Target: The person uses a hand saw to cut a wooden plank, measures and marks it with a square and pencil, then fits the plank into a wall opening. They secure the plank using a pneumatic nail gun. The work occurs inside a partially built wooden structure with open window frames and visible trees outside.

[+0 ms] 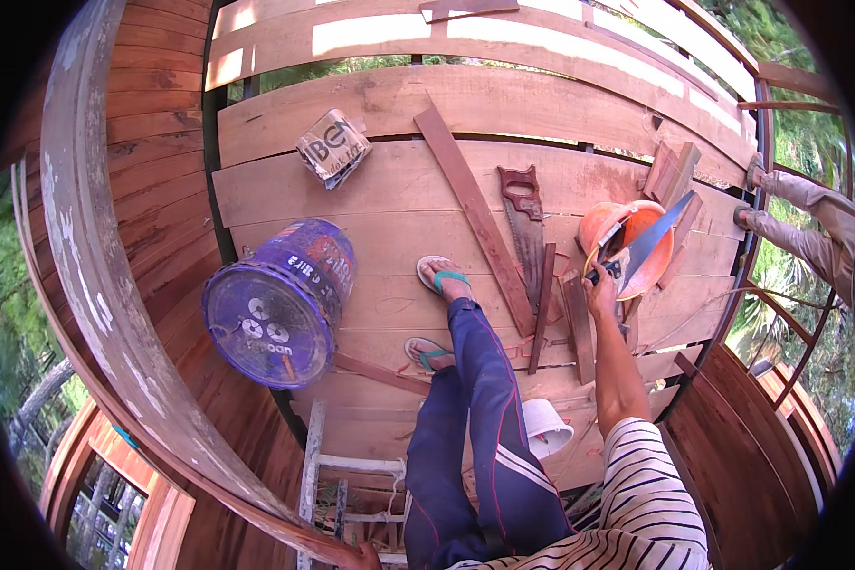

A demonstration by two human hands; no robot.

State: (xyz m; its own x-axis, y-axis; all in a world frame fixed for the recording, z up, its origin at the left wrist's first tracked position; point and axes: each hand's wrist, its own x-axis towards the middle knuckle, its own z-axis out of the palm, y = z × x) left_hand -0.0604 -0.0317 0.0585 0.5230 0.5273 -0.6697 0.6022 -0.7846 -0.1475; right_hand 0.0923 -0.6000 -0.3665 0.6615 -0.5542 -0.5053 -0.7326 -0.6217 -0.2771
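My right hand is closed on the black handle of a hand saw, its wide metal blade tilted over an orange bucket. My left hand shows at the lower edge, its fingers wrapped on the edge of a curved wooden rail. A red-handled saw lies on the plank deck beside a long board, with several shorter wood offcuts near the bucket. A small white bucket lies beside my legs.
A large purple bucket and a folded printed sack are at the left. A white-painted ladder is at the lower edge. A curved weathered beam runs along the left. Another person's legs are at the right edge, by metal railing.
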